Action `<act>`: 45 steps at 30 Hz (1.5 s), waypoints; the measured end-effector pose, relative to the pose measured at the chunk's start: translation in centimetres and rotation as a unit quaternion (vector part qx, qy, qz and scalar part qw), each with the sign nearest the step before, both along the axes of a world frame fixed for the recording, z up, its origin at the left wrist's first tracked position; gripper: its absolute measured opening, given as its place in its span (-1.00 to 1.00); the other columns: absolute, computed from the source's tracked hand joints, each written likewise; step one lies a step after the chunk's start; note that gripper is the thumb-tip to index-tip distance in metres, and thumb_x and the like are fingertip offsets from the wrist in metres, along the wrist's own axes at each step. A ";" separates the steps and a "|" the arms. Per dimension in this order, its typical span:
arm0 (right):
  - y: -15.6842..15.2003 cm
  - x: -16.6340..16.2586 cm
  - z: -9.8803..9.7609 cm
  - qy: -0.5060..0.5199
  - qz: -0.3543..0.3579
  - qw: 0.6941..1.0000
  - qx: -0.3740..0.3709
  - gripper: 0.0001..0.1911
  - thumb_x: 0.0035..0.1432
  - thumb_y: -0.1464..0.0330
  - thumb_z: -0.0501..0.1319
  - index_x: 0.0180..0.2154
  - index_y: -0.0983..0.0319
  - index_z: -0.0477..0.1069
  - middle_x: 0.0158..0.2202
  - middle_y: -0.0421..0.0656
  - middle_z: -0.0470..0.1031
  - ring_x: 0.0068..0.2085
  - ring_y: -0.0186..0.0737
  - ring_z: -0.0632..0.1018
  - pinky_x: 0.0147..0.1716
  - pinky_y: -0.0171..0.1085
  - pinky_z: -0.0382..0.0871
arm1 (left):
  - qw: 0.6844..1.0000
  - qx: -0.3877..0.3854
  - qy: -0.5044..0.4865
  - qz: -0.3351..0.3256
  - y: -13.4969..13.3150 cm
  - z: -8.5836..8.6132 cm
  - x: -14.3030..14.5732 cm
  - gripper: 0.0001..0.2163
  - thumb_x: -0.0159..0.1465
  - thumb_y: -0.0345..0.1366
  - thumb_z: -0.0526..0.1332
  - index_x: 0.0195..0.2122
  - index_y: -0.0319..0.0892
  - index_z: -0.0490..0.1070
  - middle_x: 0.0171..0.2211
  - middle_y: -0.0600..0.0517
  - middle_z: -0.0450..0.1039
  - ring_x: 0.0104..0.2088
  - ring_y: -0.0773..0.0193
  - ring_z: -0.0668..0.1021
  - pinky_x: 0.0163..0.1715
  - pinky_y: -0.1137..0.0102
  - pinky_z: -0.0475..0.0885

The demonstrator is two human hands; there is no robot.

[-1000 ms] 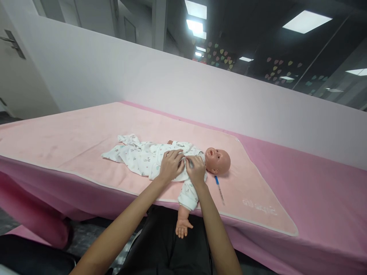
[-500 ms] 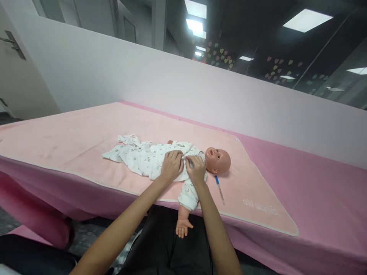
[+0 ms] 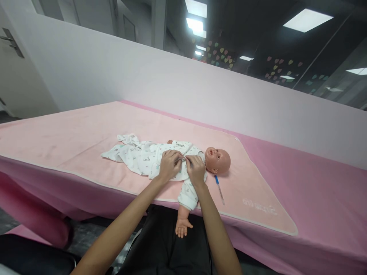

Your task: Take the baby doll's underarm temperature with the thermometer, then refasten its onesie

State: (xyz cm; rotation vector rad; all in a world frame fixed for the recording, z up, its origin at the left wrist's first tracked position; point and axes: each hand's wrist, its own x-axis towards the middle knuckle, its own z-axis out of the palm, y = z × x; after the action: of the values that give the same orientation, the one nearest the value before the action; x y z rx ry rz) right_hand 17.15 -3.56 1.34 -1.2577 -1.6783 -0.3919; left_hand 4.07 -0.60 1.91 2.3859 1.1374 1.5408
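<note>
A baby doll point(image 3: 218, 161) lies on its back, head to the right, dressed in a white printed top and trousers. Its near arm point(image 3: 182, 226) hangs over the front edge between my forearms. Over the doll's chest, my left hand point(image 3: 169, 165) pinches a thin white cloth tie point(image 3: 182, 157) of the baby shirt point(image 3: 187, 148). Close on its right, the fingertips of my right hand point(image 3: 196, 168) are pinched on the same tie. The two hands are a small gap apart. The trouser legs point(image 3: 129, 156) stretch out flat to the left.
A thermometer-like stick with a blue cap point(image 3: 219, 189) lies beside the doll's head. Beneath is a peach mat point(image 3: 258, 191) on a pink-covered table point(image 3: 323, 191). A white wall point(image 3: 172, 84) with glass above rises behind the table.
My left hand has shifted slightly left and turned, drawing its fingers back from the right hand, and more of the tie shows. My right hand and the doll stay nearly still.
</note>
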 end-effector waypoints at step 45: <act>0.4 0.1 0.1 0.058 -0.034 0.997 0.029 -0.78 0.20 0.41 0.04 -0.31 0.23 0.46 -0.41 -0.13 0.46 -0.31 -0.25 0.41 -0.29 -0.29 0.28 | 0.981 0.158 0.059 0.099 -0.9 0.7 -1.1 -0.89 0.21 -0.27 0.10 -0.41 -0.08 0.39 -0.32 0.03 0.44 -0.27 0.21 0.43 -0.10 0.18 0.12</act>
State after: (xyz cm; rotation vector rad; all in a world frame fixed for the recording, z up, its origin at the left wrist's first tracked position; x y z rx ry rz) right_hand 17.25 -3.17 1.46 -1.2735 -1.5198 -0.3987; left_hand 2.95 -1.50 2.62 2.6665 1.2720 1.7832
